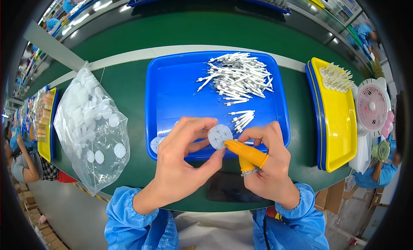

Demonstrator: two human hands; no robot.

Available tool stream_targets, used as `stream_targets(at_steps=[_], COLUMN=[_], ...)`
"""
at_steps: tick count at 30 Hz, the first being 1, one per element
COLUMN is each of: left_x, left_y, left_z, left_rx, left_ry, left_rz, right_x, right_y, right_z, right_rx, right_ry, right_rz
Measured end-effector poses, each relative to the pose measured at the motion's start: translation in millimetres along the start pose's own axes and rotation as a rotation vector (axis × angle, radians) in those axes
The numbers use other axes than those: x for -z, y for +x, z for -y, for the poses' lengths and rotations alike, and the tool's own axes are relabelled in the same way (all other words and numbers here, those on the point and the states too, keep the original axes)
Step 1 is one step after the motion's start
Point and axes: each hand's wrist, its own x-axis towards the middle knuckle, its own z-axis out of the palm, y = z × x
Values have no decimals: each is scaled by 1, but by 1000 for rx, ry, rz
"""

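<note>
My left hand (pixel 183 157) pinches a round white disc (pixel 220 136) by its edge, between thumb and fingers. Lines or ridges spread over the disc's face. My right hand (pixel 262 157), with yellow finger cots on two digits, meets the disc's right edge; its fingers are closed, and whatever they pinch is hidden. Both hands are over the near edge of a blue tray (pixel 151 99). Inside it lie a large heap of thin white sticks with fine wire-like ends (pixel 241 75) and a smaller bunch of sticks (pixel 243 121). Another white disc (pixel 155 144) rests by the tray's lower left corner.
A clear plastic bag of white discs (pixel 92 129) lies left on the green table (pixel 133 172). At right are stacked yellow and blue trays (pixel 337 134) holding white pieces, and a pink-and-white fan (pixel 372 106). A dark flat object (pixel 230 187) lies near the table's front edge.
</note>
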Motion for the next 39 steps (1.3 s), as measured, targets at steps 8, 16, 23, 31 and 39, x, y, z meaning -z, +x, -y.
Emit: stream_targets(at_steps=[8,16,23,31,39], left_x=[0,1,2,-3,-3], left_y=[1,0,1,-2,-1], left_z=[-5,-6,-6,-8,-8], left_rx=[1,-8,9,3,-1], left_ry=[19,76,88,100,116], left_rz=[63,138,130,121,134], right_x=[2,-2,3,4,5], right_y=[3,-2,-5,-1,-4], right_z=[6,-2,-1,7,3], right_rx=[-26,-57,-42,-39,-44], right_ry=[8,-29,-37,-50,-28], right_rz=[-45,-63,-29,-11,-5])
